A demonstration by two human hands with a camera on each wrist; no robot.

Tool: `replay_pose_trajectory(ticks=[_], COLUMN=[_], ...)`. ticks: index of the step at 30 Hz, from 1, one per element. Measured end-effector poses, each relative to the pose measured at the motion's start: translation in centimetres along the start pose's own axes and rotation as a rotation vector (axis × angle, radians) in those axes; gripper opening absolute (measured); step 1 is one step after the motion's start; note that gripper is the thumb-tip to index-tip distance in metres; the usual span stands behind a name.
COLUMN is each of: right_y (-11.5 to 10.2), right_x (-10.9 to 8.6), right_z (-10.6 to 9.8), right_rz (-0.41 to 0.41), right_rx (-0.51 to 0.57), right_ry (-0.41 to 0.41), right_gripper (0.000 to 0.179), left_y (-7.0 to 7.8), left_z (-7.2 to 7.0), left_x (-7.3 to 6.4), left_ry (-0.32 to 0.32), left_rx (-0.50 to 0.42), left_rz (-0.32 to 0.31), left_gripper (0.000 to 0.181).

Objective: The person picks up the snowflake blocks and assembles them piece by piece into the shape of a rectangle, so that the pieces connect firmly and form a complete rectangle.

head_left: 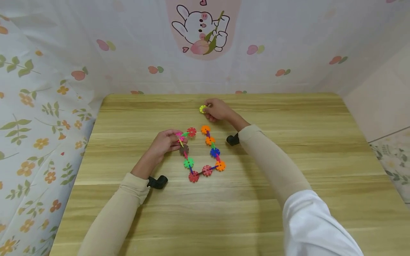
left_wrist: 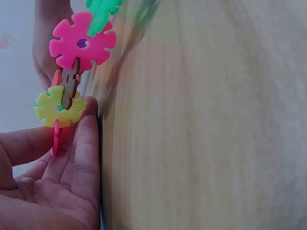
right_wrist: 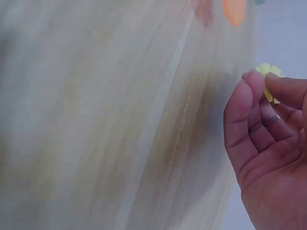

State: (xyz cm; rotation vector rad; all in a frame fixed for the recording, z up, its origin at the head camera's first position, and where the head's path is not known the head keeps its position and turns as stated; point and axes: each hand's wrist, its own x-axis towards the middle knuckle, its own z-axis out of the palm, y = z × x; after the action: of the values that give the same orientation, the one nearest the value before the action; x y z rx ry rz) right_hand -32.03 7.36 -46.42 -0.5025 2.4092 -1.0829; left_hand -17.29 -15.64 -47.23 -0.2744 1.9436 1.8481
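Observation:
A chain of notched, flower-shaped plastic discs lies in a U on the table, its open side facing away from me. Its left arm ends in a red disc (head_left: 192,132), its right arm in an orange disc (head_left: 205,129). My left hand (head_left: 164,144) pinches the chain's left arm close to a pink disc (head_left: 180,137). In the left wrist view, thumb and fingers lie around a pink disc edge (left_wrist: 56,139) under a yellow disc (left_wrist: 55,108). Beyond the gap, my right hand (head_left: 217,109) pinches a loose yellow disc (head_left: 202,109) between thumb and fingertips.
The wooden table (head_left: 205,213) runs back to a white patterned curtain (head_left: 128,42). Black wrist-camera mounts (head_left: 157,182) stick out from both wrists near the chain. A blue disc (head_left: 215,152) and a lower orange disc (head_left: 220,165) form part of the chain's right arm.

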Motion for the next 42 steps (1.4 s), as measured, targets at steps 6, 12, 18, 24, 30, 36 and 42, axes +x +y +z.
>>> replay_pose_trajectory(ticks=[6,12,18,24,30,36,42], right_y=[-0.2,-0.5,-0.8,-1.0,-1.5,-2.0,-2.2], right_x=[-2.1,-4.3,-6.0,-7.0,-7.2,-7.2,-7.1], right_z=[0.0,0.5,1.0,1.7,2.4,2.8,3.0], right_rz=[-0.056,-0.180,-0.221,-0.211,-0.197,-0.262,-0.301], right_rx=[0.048,0.026,0.020,-0.010,-0.076,-0.217,-0.269], right_ry=[0.008,0.029,0.044,0.023,0.007,0.032,0.038], right_gripper=[0.017,0.016,0.013,0.013,0.015,0.013,0.013], left_y=[-0.1,0.0,0.0,-0.1,-0.2,-0.1,-0.1], left_z=[-0.3,-0.3,-0.2,-0.2,-0.2,-0.3,-0.2], left_x=[0.0,-0.1,0.0,0.0,0.1,0.0,0.0], left_ry=[0.012,0.022,0.017,0.014,0.016,0.005,-0.008], left_rx=[-0.005,-0.009,-0.005,-0.012,-0.020,-0.014,-0.006], left_rz=[0.011,0.015,0.017,0.018,0.015,0.024,0.031], left_gripper=[0.031,0.031,0.032,0.032,0.031,0.030,0.029])
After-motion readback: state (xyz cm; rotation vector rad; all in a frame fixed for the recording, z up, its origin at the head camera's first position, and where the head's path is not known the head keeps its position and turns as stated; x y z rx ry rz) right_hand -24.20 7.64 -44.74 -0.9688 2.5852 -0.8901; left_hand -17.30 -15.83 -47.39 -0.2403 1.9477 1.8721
